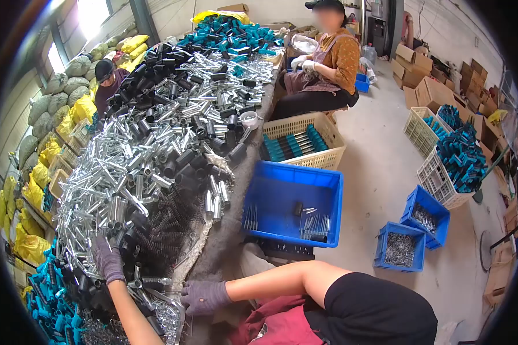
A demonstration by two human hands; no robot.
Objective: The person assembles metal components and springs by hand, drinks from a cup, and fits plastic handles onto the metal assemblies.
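My left hand (108, 261), in a grey-purple knitted glove, reaches into the heap on the left of the workbench. Its fingers are stretched out and touch the silver metal tubes (116, 211) and black sleeves; I see nothing held in it. My right hand (206, 297), gloved alike, is at the bench's near edge with its fingers curled closed. What it may hold is hidden. Just left of it lie small silver metal parts (170, 313) at the bench edge. Dark coil springs (164, 221) are heaped between the tubes and the cloth-covered rim (227, 210).
To the right stands a blue bin (293, 195) with a few thin rods, behind it a cream crate (328, 146) of teal-handled pieces. Smaller blue bins (400, 250) sit on the floor. A co-worker (334, 63) sits beyond; another person (106, 80) is behind the heap.
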